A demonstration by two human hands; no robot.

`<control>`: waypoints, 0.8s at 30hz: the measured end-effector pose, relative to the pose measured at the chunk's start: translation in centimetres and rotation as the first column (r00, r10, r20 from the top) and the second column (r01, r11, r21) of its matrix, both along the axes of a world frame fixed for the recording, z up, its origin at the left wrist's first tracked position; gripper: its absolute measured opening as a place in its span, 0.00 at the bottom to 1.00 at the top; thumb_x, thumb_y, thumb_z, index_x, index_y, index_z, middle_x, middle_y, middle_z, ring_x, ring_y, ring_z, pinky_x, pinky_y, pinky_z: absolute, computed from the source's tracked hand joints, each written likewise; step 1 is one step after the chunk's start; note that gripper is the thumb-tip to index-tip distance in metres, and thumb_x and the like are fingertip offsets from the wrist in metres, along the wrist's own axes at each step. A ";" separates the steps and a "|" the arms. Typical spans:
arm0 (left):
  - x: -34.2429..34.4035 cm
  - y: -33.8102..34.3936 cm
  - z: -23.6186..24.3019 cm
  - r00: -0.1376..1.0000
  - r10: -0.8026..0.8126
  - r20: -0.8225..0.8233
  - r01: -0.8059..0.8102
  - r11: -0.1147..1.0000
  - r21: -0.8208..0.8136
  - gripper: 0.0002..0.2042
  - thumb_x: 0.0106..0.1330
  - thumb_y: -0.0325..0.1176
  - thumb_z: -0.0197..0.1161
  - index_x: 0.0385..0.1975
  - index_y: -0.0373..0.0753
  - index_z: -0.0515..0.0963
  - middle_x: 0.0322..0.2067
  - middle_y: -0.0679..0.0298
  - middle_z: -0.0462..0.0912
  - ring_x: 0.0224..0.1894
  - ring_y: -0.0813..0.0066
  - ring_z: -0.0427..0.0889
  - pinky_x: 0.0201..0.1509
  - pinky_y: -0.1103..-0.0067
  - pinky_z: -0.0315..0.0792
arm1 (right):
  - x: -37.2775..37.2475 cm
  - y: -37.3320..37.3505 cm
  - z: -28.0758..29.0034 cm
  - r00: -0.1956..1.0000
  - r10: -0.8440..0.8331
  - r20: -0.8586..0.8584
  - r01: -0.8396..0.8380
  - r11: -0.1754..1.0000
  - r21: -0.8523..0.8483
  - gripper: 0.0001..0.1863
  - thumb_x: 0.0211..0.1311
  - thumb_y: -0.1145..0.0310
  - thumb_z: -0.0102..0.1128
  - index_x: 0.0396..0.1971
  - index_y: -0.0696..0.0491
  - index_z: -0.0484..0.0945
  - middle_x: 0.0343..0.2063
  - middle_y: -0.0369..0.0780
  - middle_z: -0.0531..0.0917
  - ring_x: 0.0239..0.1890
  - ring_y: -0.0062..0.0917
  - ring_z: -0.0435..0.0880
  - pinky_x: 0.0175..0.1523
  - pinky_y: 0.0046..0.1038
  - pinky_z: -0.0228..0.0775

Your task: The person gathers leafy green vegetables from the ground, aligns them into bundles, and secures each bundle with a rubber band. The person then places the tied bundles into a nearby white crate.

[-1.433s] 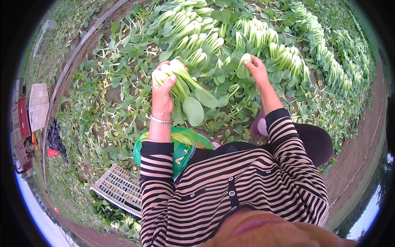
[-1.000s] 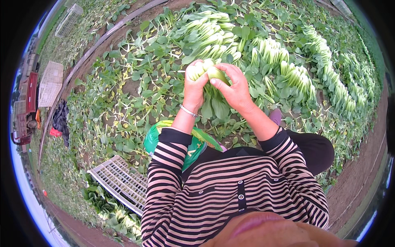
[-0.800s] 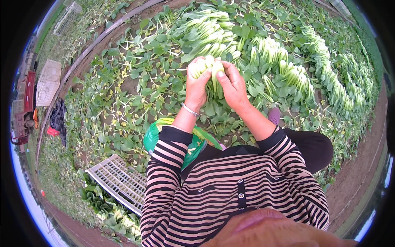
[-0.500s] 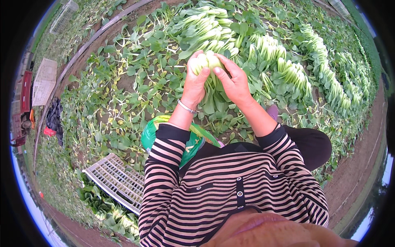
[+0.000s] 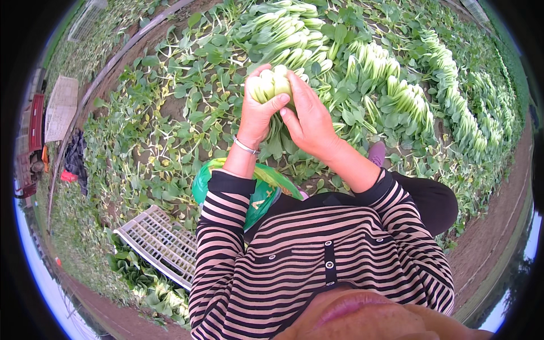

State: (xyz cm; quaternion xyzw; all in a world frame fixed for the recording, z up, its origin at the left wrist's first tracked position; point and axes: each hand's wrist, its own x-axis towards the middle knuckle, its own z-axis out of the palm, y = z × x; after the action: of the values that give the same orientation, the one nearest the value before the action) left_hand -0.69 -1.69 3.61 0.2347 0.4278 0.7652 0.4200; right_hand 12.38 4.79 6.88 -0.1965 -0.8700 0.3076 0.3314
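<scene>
Our left grip (image 5: 258,118) wraps the bunch (image 5: 271,85), leaves (image 5: 277,139) toward six o'clock; our half-curled right grip (image 5: 311,122) sits at three, hold unclear.

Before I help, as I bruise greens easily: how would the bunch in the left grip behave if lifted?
The bunch has thick pale bases, so that end will probably be stiff. The broad leaves hanging below look thin, so would likely flop. The smooth bases sit side by side, so one might slip out if the left grip loosened.
</scene>
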 end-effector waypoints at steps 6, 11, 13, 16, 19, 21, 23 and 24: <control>-1.3 -0.3 0.9 0.974 -0.224 0.037 0.225 0.974 -0.007 0.47 0.48 0.44 0.80 0.66 0.38 0.58 0.57 0.47 0.76 0.56 0.54 0.80 0.63 0.65 0.74 | 1.2 5.8 -0.3 0.970 0.111 -0.217 -0.219 0.788 -0.575 0.28 0.69 0.72 0.51 0.69 0.57 0.63 0.63 0.44 0.74 0.66 0.30 0.70 0.69 0.32 0.61; -1.5 -0.5 0.9 0.945 -0.324 0.040 0.327 0.939 -0.112 0.49 0.43 0.44 0.82 0.65 0.38 0.59 0.53 0.46 0.78 0.53 0.55 0.82 0.61 0.64 0.75 | 2.0 6.8 -2.9 0.944 0.314 -0.099 -0.308 0.741 -0.597 0.23 0.68 0.75 0.52 0.63 0.54 0.71 0.54 0.42 0.81 0.56 0.30 0.79 0.61 0.30 0.68; -1.8 -0.6 0.8 0.939 -0.339 0.053 0.343 0.930 -0.135 0.49 0.43 0.45 0.82 0.64 0.38 0.60 0.53 0.45 0.78 0.52 0.55 0.82 0.60 0.64 0.76 | 2.6 7.0 -4.8 0.953 0.300 -0.037 -0.280 0.829 -0.484 0.16 0.70 0.71 0.52 0.56 0.53 0.76 0.44 0.42 0.83 0.45 0.33 0.82 0.51 0.32 0.72; -1.9 -0.7 1.0 0.948 -0.309 0.071 0.317 0.938 -0.140 0.50 0.42 0.47 0.82 0.64 0.39 0.60 0.51 0.45 0.78 0.50 0.55 0.83 0.57 0.64 0.78 | 3.5 7.4 -7.8 0.920 0.345 0.185 -0.239 0.869 -0.434 0.11 0.70 0.67 0.54 0.47 0.51 0.80 0.37 0.43 0.84 0.39 0.39 0.83 0.45 0.35 0.74; -2.6 -0.8 1.1 0.957 -0.237 0.167 0.249 0.967 -0.052 0.49 0.42 0.41 0.82 0.65 0.40 0.59 0.52 0.45 0.78 0.52 0.53 0.82 0.59 0.64 0.77 | 4.9 8.3 -11.6 0.715 0.441 0.542 -0.239 0.883 -0.403 0.11 0.68 0.61 0.56 0.44 0.50 0.81 0.38 0.44 0.84 0.42 0.44 0.82 0.46 0.41 0.74; -3.6 -1.1 1.5 0.977 -0.139 0.161 0.151 0.987 -0.060 0.51 0.41 0.49 0.84 0.66 0.43 0.59 0.54 0.43 0.76 0.53 0.53 0.82 0.59 0.63 0.78 | 5.9 9.2 -14.2 0.399 0.500 0.768 -0.172 0.864 -0.473 0.14 0.67 0.58 0.57 0.46 0.49 0.81 0.40 0.45 0.84 0.44 0.45 0.82 0.48 0.43 0.74; -4.6 -1.5 1.4 0.977 -0.029 0.209 0.031 1.000 -0.002 0.51 0.42 0.51 0.83 0.66 0.45 0.59 0.56 0.44 0.74 0.54 0.53 0.80 0.59 0.63 0.78 | 6.2 10.1 -18.3 0.728 0.406 0.553 -0.120 0.869 -0.480 0.19 0.66 0.59 0.59 0.52 0.54 0.79 0.43 0.45 0.85 0.44 0.38 0.84 0.50 0.38 0.76; -5.1 -1.7 1.2 0.977 0.002 0.211 -0.002 1.000 -0.004 0.51 0.43 0.51 0.83 0.67 0.45 0.58 0.57 0.44 0.73 0.55 0.53 0.80 0.60 0.63 0.78 | 5.1 10.5 -19.5 0.880 0.313 0.358 0.065 0.667 -0.742 0.19 0.65 0.62 0.60 0.52 0.56 0.79 0.42 0.45 0.85 0.43 0.33 0.85 0.48 0.34 0.76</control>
State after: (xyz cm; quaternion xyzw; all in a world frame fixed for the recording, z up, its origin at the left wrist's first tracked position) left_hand -5.80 -3.40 4.77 0.1509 0.3824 0.7854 0.4627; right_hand 17.52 15.30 -12.57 -0.3178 -0.7356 0.5981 -0.0128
